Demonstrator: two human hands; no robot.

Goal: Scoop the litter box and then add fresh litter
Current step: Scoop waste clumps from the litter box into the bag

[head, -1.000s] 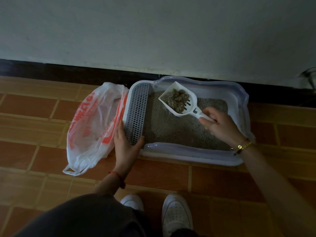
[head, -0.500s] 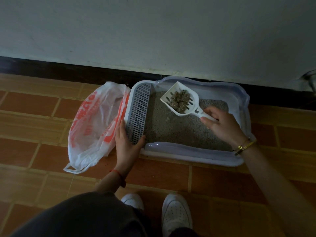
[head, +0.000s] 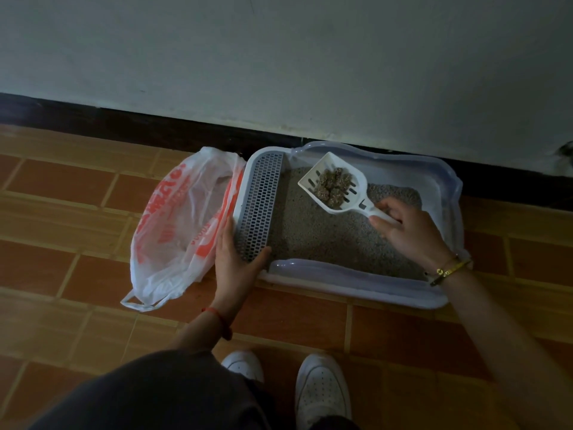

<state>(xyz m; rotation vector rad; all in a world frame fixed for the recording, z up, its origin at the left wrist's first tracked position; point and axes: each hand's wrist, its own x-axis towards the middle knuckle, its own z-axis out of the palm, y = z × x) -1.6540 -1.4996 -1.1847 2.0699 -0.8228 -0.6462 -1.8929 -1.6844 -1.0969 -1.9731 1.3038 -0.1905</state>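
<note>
The litter box (head: 350,290) sits on the tiled floor against the wall, its long side toward the person; a white plastic bag (head: 173,231) with red print lies open just beside its left end, touching it; grey litter (head: 316,237) fills the box to the right of a perforated grate (head: 262,206). The left hand (head: 235,262) lies flat on the box's near left corner, fingers straight along the outer edge and thumb on the grate, steadying it; the right hand (head: 409,231) is closed round the handle of the scoop (head: 335,187), which hangs over the far part of the litter with clumps (head: 333,186) heaped in it.

The step looks to be carrying the load to the bag; it would go best with the scoop held level, a light shake over the box first so loose grains drop through the slots, then a low pass across the grate and a tip well inside the bag's mouth; the bag's rim sags, so the left hand might lift it open.

Counted: one box; one bag; one grate; two hands; two white shoes (head: 322,389); one scoop; perhaps eight clumps, too bunched to be sure.
</note>
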